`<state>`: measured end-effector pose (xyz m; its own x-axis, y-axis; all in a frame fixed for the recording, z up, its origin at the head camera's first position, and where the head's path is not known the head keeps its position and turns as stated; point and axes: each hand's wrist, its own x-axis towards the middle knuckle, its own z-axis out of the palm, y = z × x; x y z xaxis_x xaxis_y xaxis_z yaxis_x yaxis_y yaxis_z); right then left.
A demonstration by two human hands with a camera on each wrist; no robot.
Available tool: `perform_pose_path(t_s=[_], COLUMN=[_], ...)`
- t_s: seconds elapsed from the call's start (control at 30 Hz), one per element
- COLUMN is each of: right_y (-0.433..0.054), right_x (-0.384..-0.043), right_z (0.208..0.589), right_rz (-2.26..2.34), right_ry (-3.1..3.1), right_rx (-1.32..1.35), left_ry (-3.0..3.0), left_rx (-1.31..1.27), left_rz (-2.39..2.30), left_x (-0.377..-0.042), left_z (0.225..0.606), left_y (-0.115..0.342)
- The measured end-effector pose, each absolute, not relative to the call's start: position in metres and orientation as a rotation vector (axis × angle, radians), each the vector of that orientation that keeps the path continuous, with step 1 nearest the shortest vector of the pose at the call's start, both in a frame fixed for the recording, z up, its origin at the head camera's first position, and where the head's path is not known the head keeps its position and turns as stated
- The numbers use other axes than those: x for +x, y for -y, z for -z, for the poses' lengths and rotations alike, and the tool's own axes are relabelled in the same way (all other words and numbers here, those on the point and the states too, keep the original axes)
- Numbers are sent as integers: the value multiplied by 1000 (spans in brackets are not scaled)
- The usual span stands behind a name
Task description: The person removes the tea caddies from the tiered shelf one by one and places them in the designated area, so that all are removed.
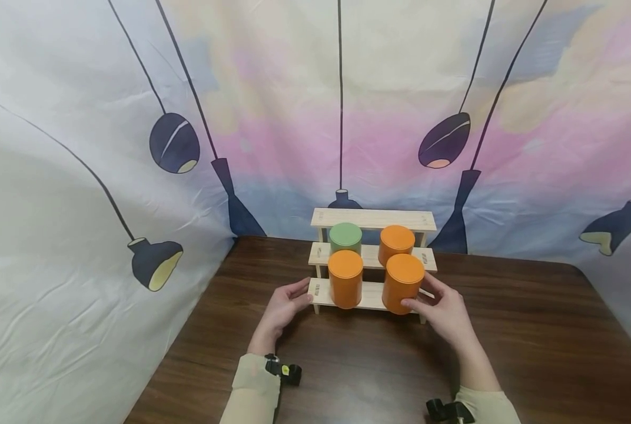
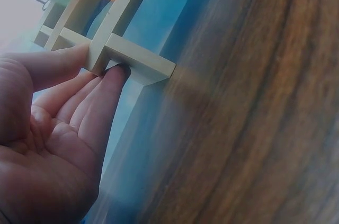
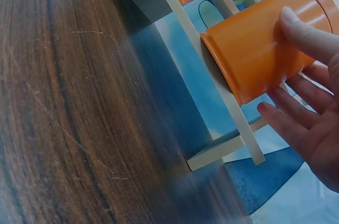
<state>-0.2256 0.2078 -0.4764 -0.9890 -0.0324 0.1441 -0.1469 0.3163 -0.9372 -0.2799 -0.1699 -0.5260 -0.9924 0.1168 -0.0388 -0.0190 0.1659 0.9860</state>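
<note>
A pale wooden three-step rack [image 1: 374, 219] stands on the table and bears lidded canisters. My left hand [image 1: 282, 307] pinches the left end of its lowest plank, thumb on top and a fingertip underneath in the left wrist view. With thumb and fingers, my right hand [image 1: 447, 309] grips the right front orange canister [image 3: 265, 44], whose base is at the lowest plank. Beside it on that plank is another orange canister [image 1: 345, 284]. On the middle step are a green canister [image 1: 345, 237] at left and a third orange canister [image 1: 397, 242] at right.
The dark wood-grain table [image 1: 358, 377] extends to both sides of the rack and in front of it. Behind hangs a cloth backdrop [image 1: 284, 118] printed with hanging lamps, close to the rack's back. Each wrist wears a small black camera [image 1: 292, 374].
</note>
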Motion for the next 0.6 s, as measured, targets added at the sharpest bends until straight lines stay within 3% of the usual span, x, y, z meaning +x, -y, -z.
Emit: perform_pose_path(t_s=[0.6], right_y=[-206], right_x=[-226], right_z=[479], right_rz=[-1774], right_ry=[2435], right_rx=[160], left_ry=[-2288], left_rx=[107], left_rz=[-1972], left_x=[-283], left_z=[529], left_y=[171])
